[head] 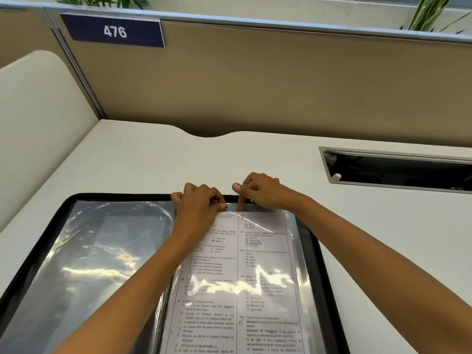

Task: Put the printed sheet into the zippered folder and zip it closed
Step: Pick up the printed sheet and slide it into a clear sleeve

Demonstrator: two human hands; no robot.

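Sheet (240,277) in clear sleeve, folder (321,264) open | both hands' fingers (222,206) pinch sleeve top

A dark blue plate (112,30) fixed to the top rail of the beige partition (281,80), far left, bears the white number "476". The printed sheet (240,282), lying near and right of centre inside the zippered folder (329,277), carries two columns of small black type set out as numbered questions with bracketed options (1) to (4); the words themselves are too blurred and glare-struck to read
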